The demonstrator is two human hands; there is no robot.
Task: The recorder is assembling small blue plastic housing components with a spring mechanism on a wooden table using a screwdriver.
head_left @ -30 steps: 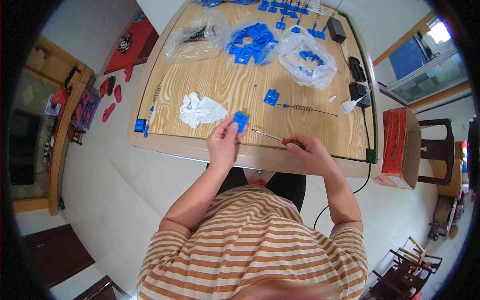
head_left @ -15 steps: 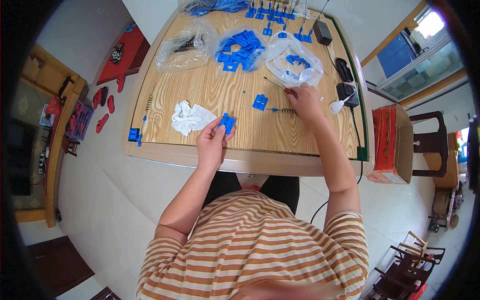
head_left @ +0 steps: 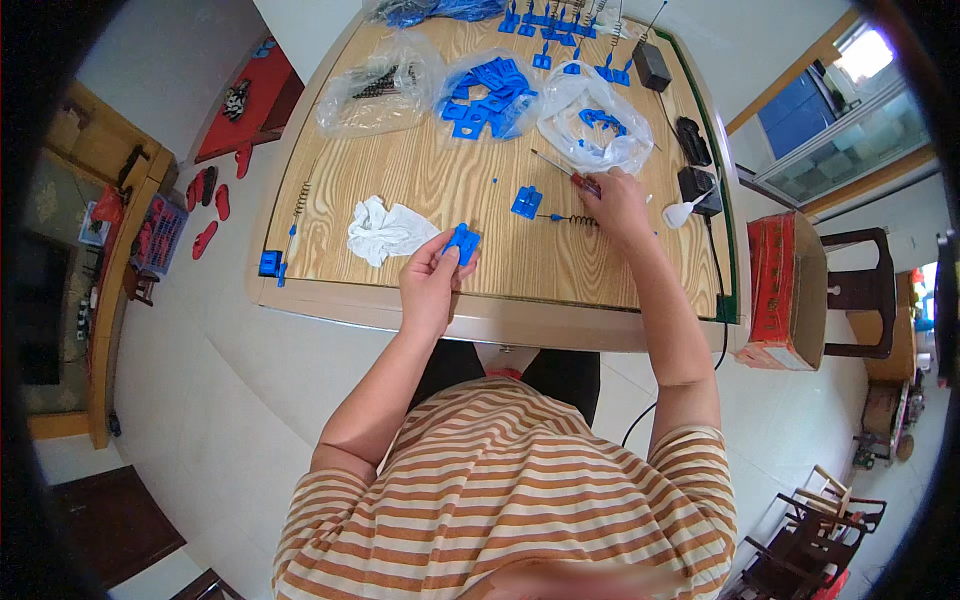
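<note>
Room: pale tiled floor [head_left: 240, 380], white walls, wooden furniture at both sides. Bench [head_left: 560, 275]: light wood-grain top with a pale rounded border; it stands directly before the seated person. An open red-and-brown carton [head_left: 775, 290] stands to its right.

On the far half, left to right: clear bag [head_left: 345, 115] with dark springs, clear bag with blue plastic pieces [head_left: 490, 95], white bag [head_left: 630, 155] holding small blue parts. Crumpled white cloth [head_left: 385, 232] lies near the left hand [head_left: 428, 285].

Hands: the right hand [head_left: 617, 205] is closed about the handle of a screwdriver [head_left: 575, 176], just in front of the white bag. Its long axis runs diagonally, tip pointing away from the person and leftward; whether the shaft touches the bench is unclear.

The left hand pinches a blue plate [head_left: 463, 246] over the near edge; long axis apparently fore-and-aft, narrow end pointing away, though fingers cover part.

A second blue plate [head_left: 526, 201] lies beyond, beside a coiled spring [head_left: 575, 220].
</note>
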